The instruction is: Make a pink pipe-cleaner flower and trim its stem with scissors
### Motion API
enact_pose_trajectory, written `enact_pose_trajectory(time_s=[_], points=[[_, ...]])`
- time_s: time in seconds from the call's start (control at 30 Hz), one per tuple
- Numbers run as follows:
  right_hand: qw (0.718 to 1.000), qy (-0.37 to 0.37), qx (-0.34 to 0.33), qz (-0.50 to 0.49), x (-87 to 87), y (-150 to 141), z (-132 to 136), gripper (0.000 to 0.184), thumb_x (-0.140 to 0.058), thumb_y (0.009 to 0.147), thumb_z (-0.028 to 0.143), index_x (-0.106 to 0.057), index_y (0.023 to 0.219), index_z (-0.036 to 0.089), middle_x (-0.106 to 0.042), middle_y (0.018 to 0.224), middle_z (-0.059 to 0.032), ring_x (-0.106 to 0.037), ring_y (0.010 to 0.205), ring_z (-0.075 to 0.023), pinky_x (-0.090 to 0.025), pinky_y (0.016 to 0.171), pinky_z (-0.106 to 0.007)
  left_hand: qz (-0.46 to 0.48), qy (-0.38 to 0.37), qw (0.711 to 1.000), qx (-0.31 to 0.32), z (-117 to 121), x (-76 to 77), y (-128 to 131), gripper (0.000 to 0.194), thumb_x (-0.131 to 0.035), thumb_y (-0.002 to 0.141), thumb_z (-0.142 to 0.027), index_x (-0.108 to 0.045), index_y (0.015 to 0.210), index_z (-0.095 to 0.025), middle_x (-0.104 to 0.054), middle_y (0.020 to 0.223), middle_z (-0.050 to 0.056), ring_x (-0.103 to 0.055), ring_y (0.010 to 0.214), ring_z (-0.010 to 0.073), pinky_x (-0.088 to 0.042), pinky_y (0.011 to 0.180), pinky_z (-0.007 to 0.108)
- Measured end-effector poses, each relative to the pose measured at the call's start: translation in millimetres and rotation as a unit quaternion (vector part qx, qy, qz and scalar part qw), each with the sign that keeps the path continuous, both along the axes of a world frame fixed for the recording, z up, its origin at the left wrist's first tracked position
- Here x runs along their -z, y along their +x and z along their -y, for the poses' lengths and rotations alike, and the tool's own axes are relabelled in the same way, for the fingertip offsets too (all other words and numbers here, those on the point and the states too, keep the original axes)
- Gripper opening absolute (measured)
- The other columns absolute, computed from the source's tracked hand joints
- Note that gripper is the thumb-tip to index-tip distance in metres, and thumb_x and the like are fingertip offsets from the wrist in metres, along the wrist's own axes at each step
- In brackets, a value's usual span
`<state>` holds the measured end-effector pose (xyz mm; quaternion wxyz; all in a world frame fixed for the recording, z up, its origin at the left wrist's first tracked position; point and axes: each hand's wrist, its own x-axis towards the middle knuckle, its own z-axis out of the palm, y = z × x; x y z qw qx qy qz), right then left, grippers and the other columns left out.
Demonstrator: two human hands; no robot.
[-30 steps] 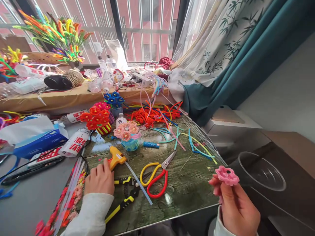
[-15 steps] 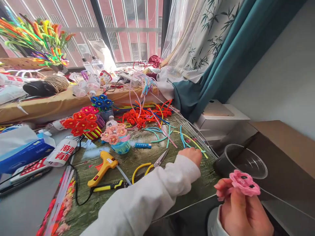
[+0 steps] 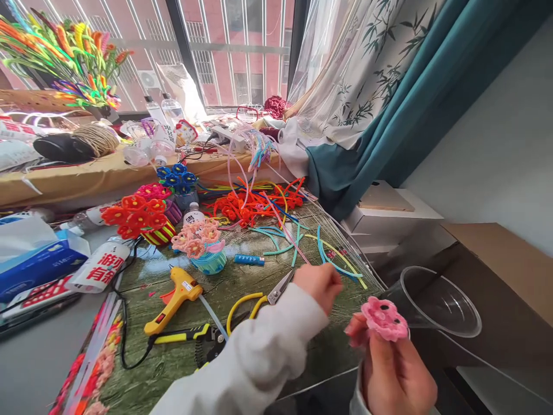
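My right hand pinches a pink fuzzy pipe-cleaner flower with dark holes between its petals, held up beyond the table's front right edge. My left hand reaches across to the right, fingers curled and closed above the table, a short way from the flower. Anything in those fingers is too small or hidden to make out. Beneath my left sleeve lie the scissors, partly covered. A yellow glue gun with a clear glue stick lies to the left, beside the black-and-yellow wire strippers.
A potted pink flower bunch and red flowers stand mid-table. Blue and green pipe cleaners lie beyond my left hand, near a blue battery-like cylinder. A clear plastic bin stands at the right table edge.
My left hand left the glue gun, swung right to the table's far right part, then drew back slightly with fingers closed. My right hand keeps the pink flower, now nearer the left hand.
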<state>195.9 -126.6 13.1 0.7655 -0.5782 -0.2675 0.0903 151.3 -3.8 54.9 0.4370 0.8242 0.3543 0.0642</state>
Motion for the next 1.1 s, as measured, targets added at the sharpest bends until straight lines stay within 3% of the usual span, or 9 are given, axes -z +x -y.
enact_pose_trajectory(time_s=[0.13,0.2,0.27,0.4,0.53,0.7,0.8,0.87,1.1], points=[[0.996,0.018,-0.086,0.028,3.7,-20.1,-18.4,0.02,-0.065,0.084,0.032,-0.073,0.088,0.014,-0.07,0.067,-0.0076,-0.061,0.052,-0.0171,-0.048,0.044,-0.027,0.143,-0.081,0.978,-0.125,2.2,-30.0,-82.1,0.025,-0.05,0.092,-0.032,-0.059,0.104,-0.011,-0.075,0.086,0.01,-0.072,0.071,0.0162,-0.056,0.057,0.021],[0.992,0.007,-0.126,0.025,0.7,-35.2,-28.2,0.02,-0.064,0.085,0.032,-0.074,0.087,0.015,-0.07,0.066,-0.0072,-0.06,0.051,-0.0162,-0.048,0.044,-0.025,0.315,-0.201,0.892,-0.254,8.1,-37.4,-114.8,0.037,-0.069,0.078,-0.037,-0.064,0.106,-0.014,-0.076,0.076,0.007,-0.071,0.062,0.0161,-0.051,0.048,0.018],[0.986,-0.019,-0.163,0.008,-4.3,-51.6,-37.1,0.023,-0.061,0.087,0.035,-0.073,0.091,0.016,-0.07,0.067,-0.0065,-0.06,0.051,-0.0154,-0.049,0.046,-0.024,0.383,-0.238,0.827,-0.336,13.6,-40.6,-137.9,0.033,-0.079,0.067,-0.038,-0.071,0.09,-0.014,-0.075,0.069,0.005,-0.068,0.056,0.0133,-0.046,0.044,0.014],[0.968,-0.03,-0.239,0.065,-13.9,-81.6,-51.4,0.023,-0.06,0.087,0.037,-0.074,0.089,0.019,-0.072,0.07,-0.0055,-0.062,0.052,-0.0154,-0.051,0.051,-0.024,0.409,-0.265,0.777,-0.398,17.7,-43.5,-166.0,0.032,-0.084,0.06,-0.039,-0.07,0.074,-0.014,-0.076,0.065,0.007,-0.068,0.054,0.0147,-0.042,0.039,0.014],[0.956,-0.052,-0.269,0.105,-20.3,-106.7,-62.3,0.025,-0.055,0.09,0.037,-0.074,0.091,0.02,-0.072,0.068,-0.0044,-0.062,0.052,-0.0155,-0.052,0.054,-0.025,0.406,-0.237,0.777,-0.418,17.1,-45.1,-189.3,0.033,-0.081,0.063,-0.043,-0.065,0.071,-0.015,-0.073,0.059,0.005,-0.065,0.052,0.014,-0.043,0.041,0.016],[0.929,-0.02,-0.312,0.2,-26.6,-124.0,-72.9,0.022,-0.052,0.093,0.03,-0.073,0.099,0.023,-0.075,0.078,-0.0047,-0.067,0.057,-0.0158,-0.051,0.052,-0.023,0.388,-0.071,0.811,-0.431,17.7,-43.0,-212.3,0.019,-0.079,0.067,-0.034,-0.068,0.063,-0.019,-0.065,0.059,-0.002,-0.056,0.051,0.0093,-0.046,0.047,0.018],[0.912,-0.008,-0.336,0.235,-30.2,-127.0,-76.7,0.023,-0.052,0.094,0.026,-0.069,0.109,0.027,-0.076,0.084,-0.0038,-0.069,0.064,-0.0164,-0.051,0.053,-0.021,0.357,0.05,0.851,-0.383,18.2,-41.7,-221.5,0.004,-0.072,0.075,-0.022,-0.071,0.072,-0.025,-0.068,0.066,-0.003,-0.06,0.059,0.0111,-0.05,0.054,0.019],[0.904,-0.016,-0.347,0.249,-31.2,-127.8,-77.9,0.024,-0.05,0.095,0.025,-0.067,0.112,0.028,-0.076,0.087,-0.004,-0.07,0.069,-0.0175,-0.052,0.055,-0.022,0.336,0.119,0.867,-0.348,18.5,-40.9,-226.3,0.013,-0.068,0.078,-0.016,-0.071,0.08,-0.028,-0.069,0.072,-0.004,-0.062,0.065,0.0118,-0.05,0.057,0.02],[0.886,-0.028,-0.364,0.286,-21.0,-128.9,-80.9,0.027,-0.05,0.095,0.021,-0.062,0.118,0.028,-0.075,0.097,-0.0055,-0.07,0.083,-0.0191,-0.054,0.066,-0.026,0.277,0.236,0.88,-0.303,17.5,-31.4,-236.8,0.022,-0.07,0.077,-0.013,-0.072,0.092,-0.029,-0.06,0.076,-0.002,-0.058,0.067,0.011,-0.05,0.058,0.02]])
